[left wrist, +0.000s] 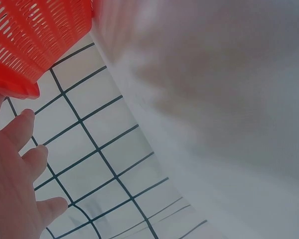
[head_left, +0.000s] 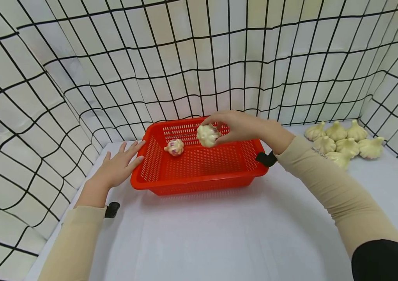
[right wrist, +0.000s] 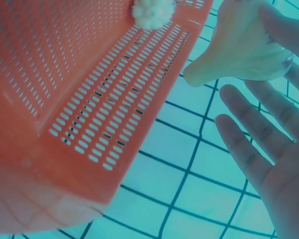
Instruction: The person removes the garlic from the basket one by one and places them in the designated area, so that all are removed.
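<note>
My right hand (head_left: 232, 124) pinches a pale garlic bulb (head_left: 207, 136) between thumb and fingers, over the red plastic basket (head_left: 199, 180). In the right wrist view that held garlic bulb (right wrist: 239, 47) shows its stem toward the basket, while the other fingers stand stretched out. Inside the basket, toward the left, lies another garlic bulb (head_left: 175, 147) with purple streaks. My left hand (head_left: 117, 168) has its fingers spread, with fingertips at the basket's left rim. The left wrist view shows those fingers (left wrist: 36, 158) extended just below the red rim.
Several garlic bulbs (head_left: 347, 146) lie in a group on the white table (head_left: 199, 238) at the far right. Black grid netting (head_left: 220, 58) over pale panels rises behind the basket and along both sides.
</note>
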Demonstrator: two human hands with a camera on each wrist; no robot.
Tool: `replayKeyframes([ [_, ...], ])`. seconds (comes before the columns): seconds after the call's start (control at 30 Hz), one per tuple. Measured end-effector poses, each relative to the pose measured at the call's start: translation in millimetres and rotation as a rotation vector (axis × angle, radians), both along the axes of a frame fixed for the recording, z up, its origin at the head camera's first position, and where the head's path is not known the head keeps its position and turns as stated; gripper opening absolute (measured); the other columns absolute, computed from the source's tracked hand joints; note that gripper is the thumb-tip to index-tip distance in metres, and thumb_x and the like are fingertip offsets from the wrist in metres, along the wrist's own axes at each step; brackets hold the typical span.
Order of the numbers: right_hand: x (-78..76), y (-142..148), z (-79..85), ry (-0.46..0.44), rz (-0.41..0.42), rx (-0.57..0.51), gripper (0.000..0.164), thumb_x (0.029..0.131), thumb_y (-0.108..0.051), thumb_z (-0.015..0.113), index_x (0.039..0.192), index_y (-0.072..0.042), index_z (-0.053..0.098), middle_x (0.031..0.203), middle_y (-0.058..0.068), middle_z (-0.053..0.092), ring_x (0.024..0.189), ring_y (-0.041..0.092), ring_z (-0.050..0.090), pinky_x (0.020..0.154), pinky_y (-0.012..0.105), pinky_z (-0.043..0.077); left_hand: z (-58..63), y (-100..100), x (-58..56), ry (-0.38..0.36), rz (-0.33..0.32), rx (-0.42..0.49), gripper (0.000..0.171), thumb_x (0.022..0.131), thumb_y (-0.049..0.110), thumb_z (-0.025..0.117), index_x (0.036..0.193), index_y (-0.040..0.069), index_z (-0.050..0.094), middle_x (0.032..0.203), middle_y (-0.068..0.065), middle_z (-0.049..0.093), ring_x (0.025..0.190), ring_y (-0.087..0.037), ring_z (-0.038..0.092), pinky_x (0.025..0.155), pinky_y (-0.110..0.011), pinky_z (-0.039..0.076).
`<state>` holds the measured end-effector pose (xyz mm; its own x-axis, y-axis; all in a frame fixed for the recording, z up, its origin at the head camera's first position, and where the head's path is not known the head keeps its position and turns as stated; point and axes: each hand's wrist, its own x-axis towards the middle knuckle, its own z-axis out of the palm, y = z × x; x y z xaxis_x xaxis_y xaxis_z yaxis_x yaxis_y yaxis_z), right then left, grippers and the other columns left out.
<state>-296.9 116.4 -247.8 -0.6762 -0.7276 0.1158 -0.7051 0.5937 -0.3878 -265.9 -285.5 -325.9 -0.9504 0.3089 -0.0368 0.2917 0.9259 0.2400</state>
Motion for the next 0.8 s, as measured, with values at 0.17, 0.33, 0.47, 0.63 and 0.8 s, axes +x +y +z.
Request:
replayKeyframes([
  [0.17, 4.0, 10.0, 0.6, 0.01, -0.003, -0.025, 0.057, 0.09, -0.017, 0.082, 0.142, -0.014, 0.06, 0.142, 0.006, 0.057, 0.13, 0.025, 0.05, 0.106, 0.046, 0.046, -0.8, 0.3, 1.3, 0.001, -0.001, 0.004, 0.072, 0.107, 0.058, 0.031, 0.167, 0.023, 0.01, 0.169, -0.018, 0.013, 0.154, -0.047, -0.004, 0.112, -0.076, -0.008],
  [0.33, 9.3, 20.4, 2.3, 0.013, -0.026, -0.039, 0.058, 0.089, -0.017, 0.082, 0.143, -0.014, 0.06, 0.142, 0.006, 0.057, 0.13, 0.026, 0.05, 0.106, 0.05, 0.047, -0.9, 0.0, 0.6, 0.006, -0.004, 0.012, 0.072, 0.107, 0.058, 0.031, 0.167, 0.023, 0.01, 0.169, -0.019, 0.014, 0.154, -0.047, -0.004, 0.112, -0.077, -0.007],
  [0.47, 12.9, 29.1, 3.4, 0.02, -0.04, -0.055, 0.059, 0.088, -0.015, 0.083, 0.143, -0.014, 0.06, 0.139, 0.007, 0.058, 0.126, 0.027, 0.052, 0.102, 0.049, 0.049, -0.5, -0.5, 0.5, 0.004, 0.001, 0.008, 0.072, 0.108, 0.057, 0.032, 0.167, 0.023, 0.009, 0.17, -0.018, 0.013, 0.154, -0.047, -0.004, 0.112, -0.076, -0.007],
  [0.63, 15.5, 39.1, 1.4, 0.032, -0.047, -0.072, 0.058, 0.088, -0.014, 0.083, 0.141, -0.015, 0.06, 0.128, 0.007, 0.059, 0.118, 0.027, 0.053, 0.096, 0.046, 0.052, -0.3, -0.6, 0.2, 0.0, 0.003, 0.007, 0.071, 0.108, 0.056, 0.032, 0.167, 0.023, 0.009, 0.169, -0.019, 0.013, 0.154, -0.047, -0.004, 0.112, -0.077, -0.007],
  [0.8, 20.2, 48.2, 1.0, 0.048, -0.075, -0.071, 0.058, 0.088, -0.016, 0.083, 0.142, -0.015, 0.06, 0.133, 0.007, 0.059, 0.121, 0.027, 0.054, 0.098, 0.051, 0.051, 0.0, -0.1, 0.2, -0.001, 0.0, 0.013, 0.071, 0.108, 0.056, 0.032, 0.167, 0.022, 0.01, 0.169, -0.02, 0.014, 0.153, -0.048, -0.003, 0.112, -0.077, -0.007],
])
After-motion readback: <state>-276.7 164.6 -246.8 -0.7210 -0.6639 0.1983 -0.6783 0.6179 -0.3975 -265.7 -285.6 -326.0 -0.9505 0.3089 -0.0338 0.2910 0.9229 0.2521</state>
